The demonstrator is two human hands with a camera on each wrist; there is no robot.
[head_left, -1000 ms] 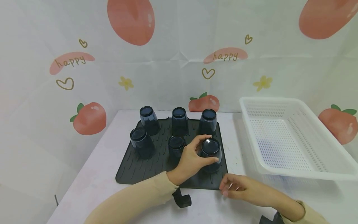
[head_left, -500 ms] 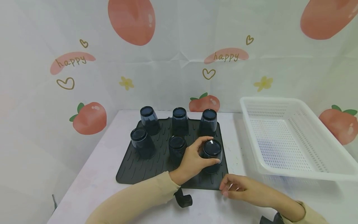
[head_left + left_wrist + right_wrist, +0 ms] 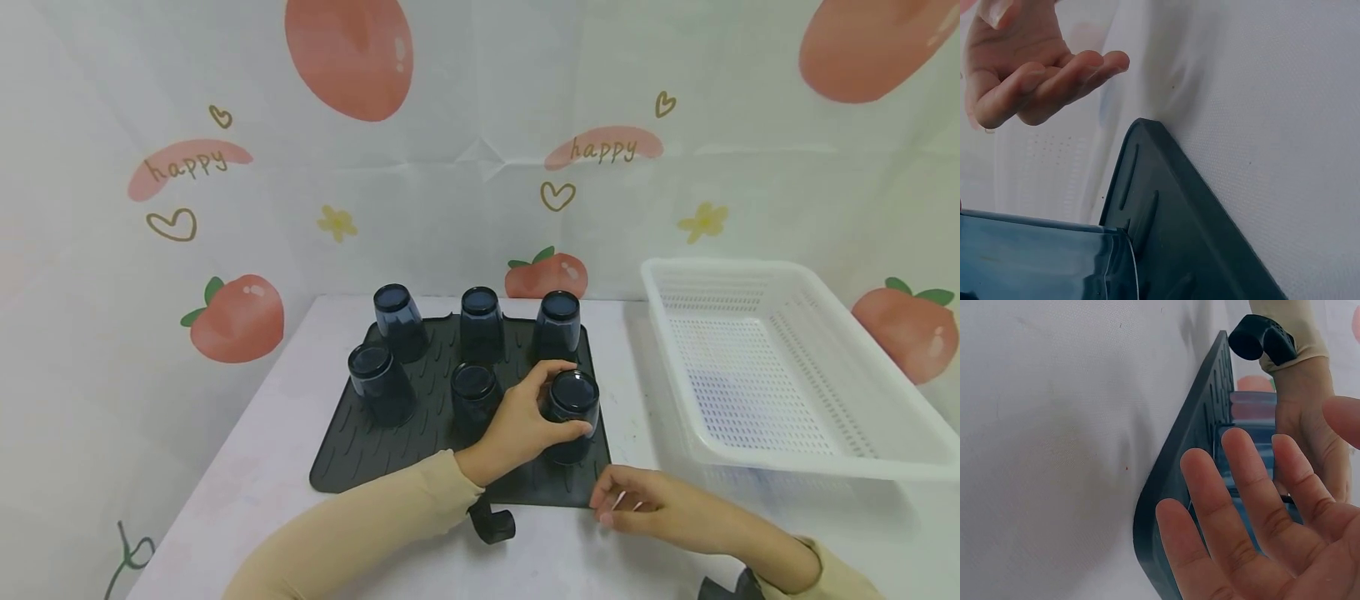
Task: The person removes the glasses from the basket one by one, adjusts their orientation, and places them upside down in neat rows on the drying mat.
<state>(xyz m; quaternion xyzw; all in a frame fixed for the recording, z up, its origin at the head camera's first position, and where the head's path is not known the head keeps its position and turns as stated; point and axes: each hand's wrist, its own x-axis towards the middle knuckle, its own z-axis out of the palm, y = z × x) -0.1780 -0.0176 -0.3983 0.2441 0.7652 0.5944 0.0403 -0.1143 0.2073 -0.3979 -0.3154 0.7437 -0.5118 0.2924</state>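
Note:
Several dark blue drinking glasses stand upside down in two rows on a black drying mat [image 3: 420,446]. My left hand [image 3: 517,429] holds the front right glass [image 3: 574,400] with its thumb on the near side and fingers around the far side. That glass [image 3: 1035,256] shows in the left wrist view, close to the mat's corner. Just left of the left hand is the front middle glass [image 3: 474,387], partly hidden by it. My right hand [image 3: 648,508] rests at the mat's near right corner, fingers loosely bent and holding nothing; in the right wrist view its fingers [image 3: 1250,478] are spread.
A white perforated plastic basket [image 3: 750,454] stands on the right of the white table [image 3: 247,500]. Behind the back row, including the back left glass [image 3: 401,325], rises a printed backdrop [image 3: 450,208]. A thin dark cord [image 3: 131,558] shows at lower left.
The left hand and the front right glass have shifted slightly to the right on the mat. My right hand has stayed in place. More of the cord shows at lower left.

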